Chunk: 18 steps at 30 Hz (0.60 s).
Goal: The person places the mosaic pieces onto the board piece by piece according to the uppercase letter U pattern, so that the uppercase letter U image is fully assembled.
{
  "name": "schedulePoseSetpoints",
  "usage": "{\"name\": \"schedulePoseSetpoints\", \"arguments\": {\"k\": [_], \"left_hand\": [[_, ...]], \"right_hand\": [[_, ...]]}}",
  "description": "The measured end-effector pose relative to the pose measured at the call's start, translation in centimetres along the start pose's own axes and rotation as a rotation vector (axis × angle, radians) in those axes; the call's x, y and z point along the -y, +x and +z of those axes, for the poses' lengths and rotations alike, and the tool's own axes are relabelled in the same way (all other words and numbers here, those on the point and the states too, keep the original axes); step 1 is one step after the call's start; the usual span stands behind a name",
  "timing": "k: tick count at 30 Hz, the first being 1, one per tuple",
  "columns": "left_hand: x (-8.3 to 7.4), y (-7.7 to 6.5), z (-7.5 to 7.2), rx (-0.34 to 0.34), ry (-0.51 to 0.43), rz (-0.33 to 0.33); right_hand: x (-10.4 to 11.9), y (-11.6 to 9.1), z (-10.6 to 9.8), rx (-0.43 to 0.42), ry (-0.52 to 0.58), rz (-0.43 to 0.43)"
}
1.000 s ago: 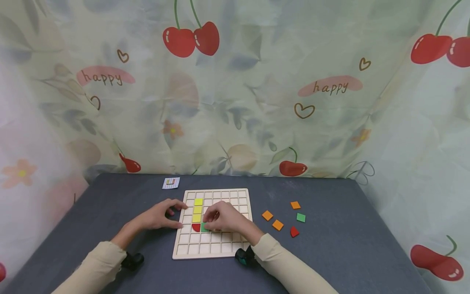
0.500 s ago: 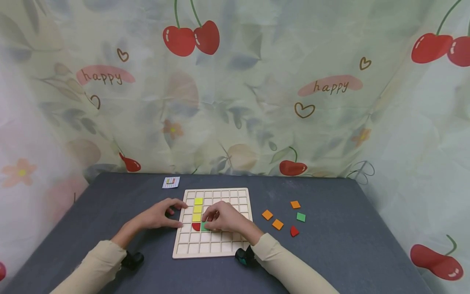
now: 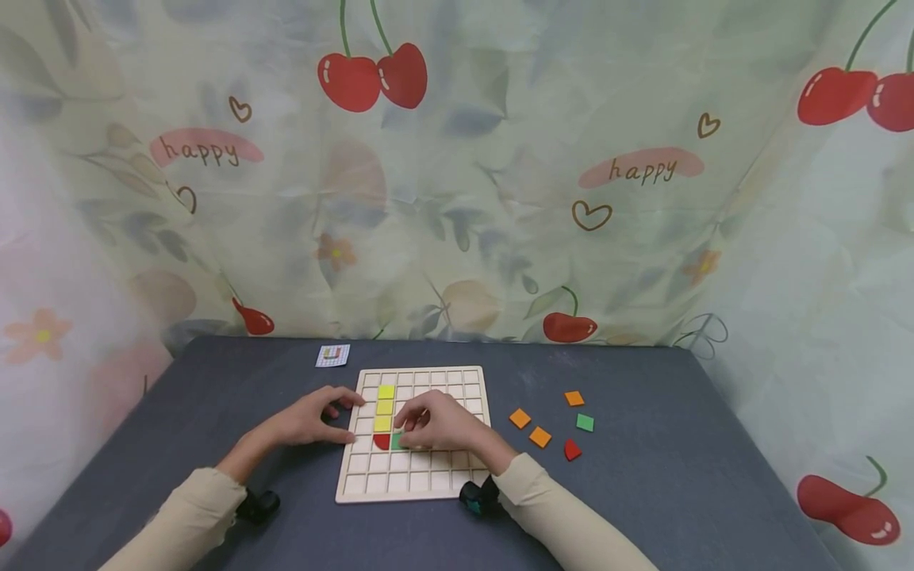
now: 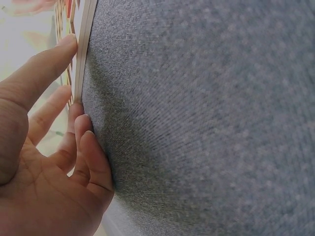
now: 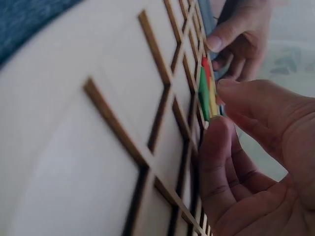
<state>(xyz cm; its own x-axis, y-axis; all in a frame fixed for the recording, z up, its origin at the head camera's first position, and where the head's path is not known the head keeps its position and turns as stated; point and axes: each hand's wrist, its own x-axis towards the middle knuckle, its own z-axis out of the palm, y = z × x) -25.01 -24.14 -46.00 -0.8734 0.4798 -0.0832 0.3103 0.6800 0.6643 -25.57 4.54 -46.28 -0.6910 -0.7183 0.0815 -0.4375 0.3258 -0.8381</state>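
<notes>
A pale wooden grid board (image 3: 367, 485) lies on the table. Its left side carries a column of yellow square tiles (image 3: 385, 407); below them sits a red quarter-round piece (image 3: 382, 442), with a green square tile (image 3: 397, 442) just right of it. My right hand (image 3: 444, 423) is over the board, thumb and fingertips right at the green tile, which lies in its cell. The right wrist view shows thumb and forefinger apart beside that tile. At the board's left edge rests my left hand (image 3: 310, 416), fingers spread, its thumb (image 4: 66, 46) touching the rim.
Right of the board lie loose pieces: several orange tiles (image 3: 540, 437), another green tile (image 3: 585, 423) and another red piece (image 3: 573, 450). A small printed card (image 3: 332, 356) is behind the board to the left. A patterned curtain (image 3: 457, 198) hangs past the table's far edge.
My right hand has shifted very slightly to the right, so a little more of the green tile shows. My left hand, the board and the loose pieces stay where they were.
</notes>
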Motion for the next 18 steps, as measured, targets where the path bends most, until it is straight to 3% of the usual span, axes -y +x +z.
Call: {"name": "schedulePoseSetpoints", "arguments": {"k": [13,18], "left_hand": [[0.0,0.1,0.0,0.002,0.006,0.015],[0.0,0.1,0.0,0.001,0.007,0.016]], "right_hand": [[0.0,-2.4,-3.2,-0.008,0.07,-0.035],[-0.2,-3.9,-4.5,-0.01,0.049,-0.027]]}}
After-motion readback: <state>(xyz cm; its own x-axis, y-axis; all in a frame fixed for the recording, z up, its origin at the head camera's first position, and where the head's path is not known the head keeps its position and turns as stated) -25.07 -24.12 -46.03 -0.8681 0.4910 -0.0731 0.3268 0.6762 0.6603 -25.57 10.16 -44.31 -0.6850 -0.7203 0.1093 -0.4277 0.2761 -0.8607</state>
